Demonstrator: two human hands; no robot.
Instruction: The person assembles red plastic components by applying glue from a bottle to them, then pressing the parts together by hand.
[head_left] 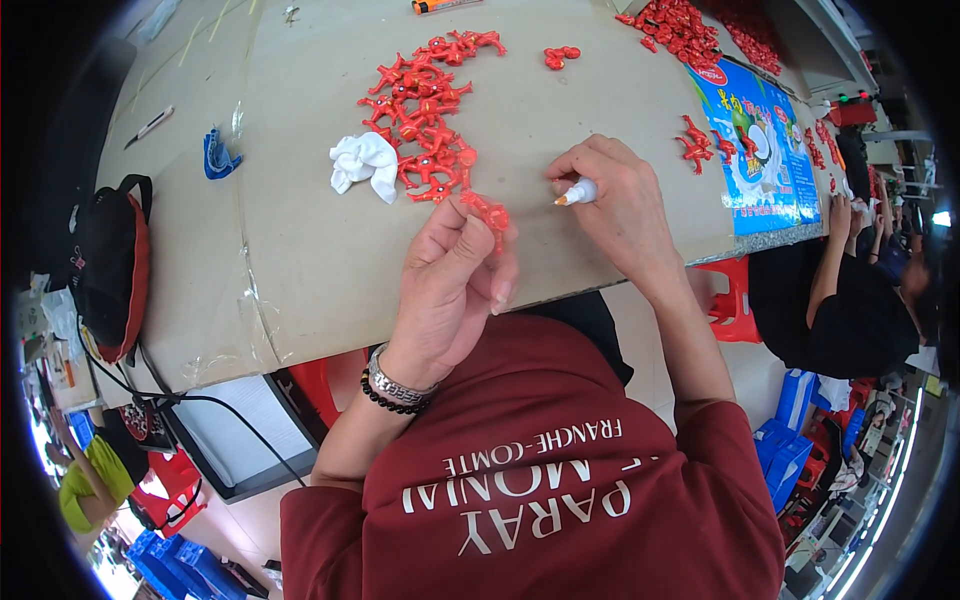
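Between the thumb and fingers of my left hand (450, 265) is a small red plastic figure (485, 212), held just over the near edge of the table. My right hand (622, 205) grips a white paint marker (580, 190), its tip pointing left toward the figure but apart from it. Beyond my left hand lies a long heap of red figures (425, 110) with spread limbs. A crumpled white cloth (364, 165) touches the left side of that heap. Two or so red pieces (561, 57) lie by themselves farther back.
A craft knife (150, 127), a blue tape-like ring (218, 155) and a black-and-red bag (112, 265) are at left. A blue printed sheet (757, 150) and a big pile of red parts (675, 35) lie at right. Another person (835, 290) sits at far right.
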